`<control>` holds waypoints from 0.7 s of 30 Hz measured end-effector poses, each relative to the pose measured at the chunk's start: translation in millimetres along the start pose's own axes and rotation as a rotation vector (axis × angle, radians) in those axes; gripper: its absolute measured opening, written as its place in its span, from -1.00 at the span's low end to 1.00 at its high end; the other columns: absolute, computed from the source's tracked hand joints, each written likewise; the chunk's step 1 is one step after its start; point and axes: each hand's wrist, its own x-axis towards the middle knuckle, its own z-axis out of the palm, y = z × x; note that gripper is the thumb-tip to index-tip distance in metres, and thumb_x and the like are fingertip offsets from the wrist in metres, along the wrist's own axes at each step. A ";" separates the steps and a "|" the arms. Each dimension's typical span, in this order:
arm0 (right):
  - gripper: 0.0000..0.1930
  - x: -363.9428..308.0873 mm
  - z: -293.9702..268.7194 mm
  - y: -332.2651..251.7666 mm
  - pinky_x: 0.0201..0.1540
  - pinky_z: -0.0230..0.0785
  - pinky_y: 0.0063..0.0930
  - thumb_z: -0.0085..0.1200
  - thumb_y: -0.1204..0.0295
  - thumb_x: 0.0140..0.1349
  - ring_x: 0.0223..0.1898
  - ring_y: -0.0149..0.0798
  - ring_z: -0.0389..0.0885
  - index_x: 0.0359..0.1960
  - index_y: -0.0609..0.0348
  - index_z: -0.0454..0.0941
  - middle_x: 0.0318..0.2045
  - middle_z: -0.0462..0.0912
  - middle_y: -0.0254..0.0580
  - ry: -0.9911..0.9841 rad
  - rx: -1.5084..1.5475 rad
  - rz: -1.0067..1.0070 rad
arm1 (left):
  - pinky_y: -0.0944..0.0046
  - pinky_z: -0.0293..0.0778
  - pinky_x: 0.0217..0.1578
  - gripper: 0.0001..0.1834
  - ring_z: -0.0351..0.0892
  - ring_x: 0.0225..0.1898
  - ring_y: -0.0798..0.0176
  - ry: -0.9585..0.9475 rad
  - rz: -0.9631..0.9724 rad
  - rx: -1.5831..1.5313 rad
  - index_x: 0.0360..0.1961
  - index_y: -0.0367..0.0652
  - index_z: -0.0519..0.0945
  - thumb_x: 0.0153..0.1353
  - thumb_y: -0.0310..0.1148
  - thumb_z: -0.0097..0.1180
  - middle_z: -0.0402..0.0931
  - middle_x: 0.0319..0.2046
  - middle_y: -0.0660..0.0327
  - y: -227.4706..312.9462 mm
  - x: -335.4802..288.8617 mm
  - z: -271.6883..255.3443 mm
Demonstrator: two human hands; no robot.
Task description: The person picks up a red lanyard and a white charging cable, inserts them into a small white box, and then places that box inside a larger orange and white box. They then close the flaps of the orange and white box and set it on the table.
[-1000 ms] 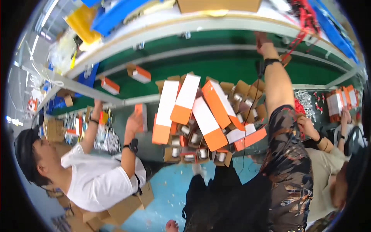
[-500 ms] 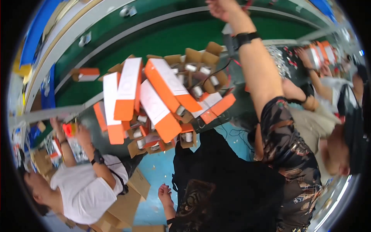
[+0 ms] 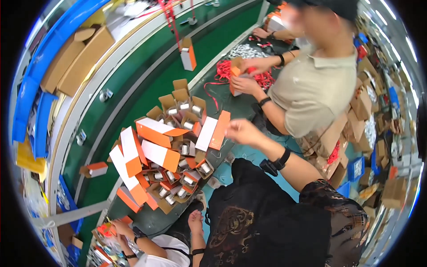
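My right hand (image 3: 243, 132) is raised over the bench edge, its slightly blurred fingers partly bent and apart. Its fingertips come close to an orange-and-white carton (image 3: 213, 132) at the right of a pile; contact is unclear. Nothing shows in that hand. Low beside my black apron (image 3: 267, 218), my left hand (image 3: 195, 221) hangs with fingers curled in and no visible object. Long orange-and-white boxes (image 3: 153, 153) lie across the pile. Around and under them stand open-topped cartons (image 3: 189, 180) with white cylindrical items inside.
A green conveyor (image 3: 129, 98) runs behind the dark bench (image 3: 153, 218), carrying an upright carton (image 3: 187, 58) and one lying flat (image 3: 94, 169). At right, a co-worker (image 3: 311, 84) handles a carton beside red straps (image 3: 262, 78). Another person (image 3: 162, 251) works at lower left.
My right arm has come back from its far reach over the conveyor to beside the pile. The view has turned, bringing the right-hand co-worker nearer. My left hand stays low.
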 end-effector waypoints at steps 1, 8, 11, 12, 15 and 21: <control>-0.77 -1.2 -1.2 51.0 -0.36 0.45 -0.43 0.21 0.29 0.27 -0.45 -0.49 0.56 -0.40 0.23 0.64 -0.56 0.63 -0.31 0.030 -0.194 -0.036 | 0.42 0.34 -0.36 -0.77 0.48 -0.40 0.48 -0.044 0.024 -0.036 -0.04 -0.09 0.56 0.31 -0.34 0.21 0.57 -0.33 0.42 -2.9 4.8 -5.4; -0.78 0.2 -8.4 161.3 -0.19 0.53 -0.11 0.27 0.22 0.07 -0.24 0.03 0.70 -0.31 0.04 0.70 -0.38 0.71 -0.05 0.061 -0.802 0.010 | 0.49 0.31 -0.45 -0.87 0.44 -0.46 0.53 -0.064 0.102 -0.077 -0.11 -0.13 0.58 0.34 -0.41 0.16 0.56 -0.39 0.40 -17.6 2.9 -18.0; -0.80 33.3 -20.4 164.5 -0.17 0.52 0.06 0.11 0.30 0.14 -0.22 0.14 0.69 -0.30 0.12 0.67 -0.29 0.71 0.08 0.232 -0.789 0.002 | 0.49 0.31 -0.46 -0.89 0.43 -0.47 0.52 -0.047 0.116 -0.104 -0.13 -0.14 0.58 0.34 -0.45 0.15 0.55 -0.41 0.38 -15.9 1.0 -9.1; -0.80 43.6 -23.5 163.5 -0.17 0.52 0.06 0.11 0.30 0.14 -0.22 0.14 0.69 -0.30 0.12 0.67 -0.29 0.71 0.08 0.214 -0.778 0.000 | 0.49 0.31 -0.46 -0.90 0.43 -0.48 0.52 -0.025 0.133 -0.131 -0.15 -0.14 0.58 0.34 -0.47 0.14 0.55 -0.42 0.37 -20.7 0.6 -7.2; -0.77 74.9 -23.7 155.8 -0.07 0.51 0.00 0.13 0.34 0.18 -0.15 0.13 0.67 -0.15 0.07 0.68 -0.24 0.71 0.03 0.236 -0.670 -0.015 | 0.49 0.34 -0.45 -0.90 0.46 -0.46 0.51 0.004 0.109 -0.262 -0.15 -0.14 0.58 0.33 -0.49 0.14 0.56 -0.39 0.36 -58.5 12.1 -14.1; -0.77 147.0 -56.3 174.2 -0.06 0.52 -0.04 0.06 0.40 0.23 -0.13 0.13 0.68 -0.13 0.09 0.67 -0.21 0.71 0.06 0.246 -0.335 -0.031 | 0.46 0.41 -0.40 -0.80 0.55 -0.38 0.47 0.184 0.000 -0.157 -0.06 -0.12 0.55 0.33 -0.37 0.21 0.61 -0.30 0.32 4.5 -45.4 71.1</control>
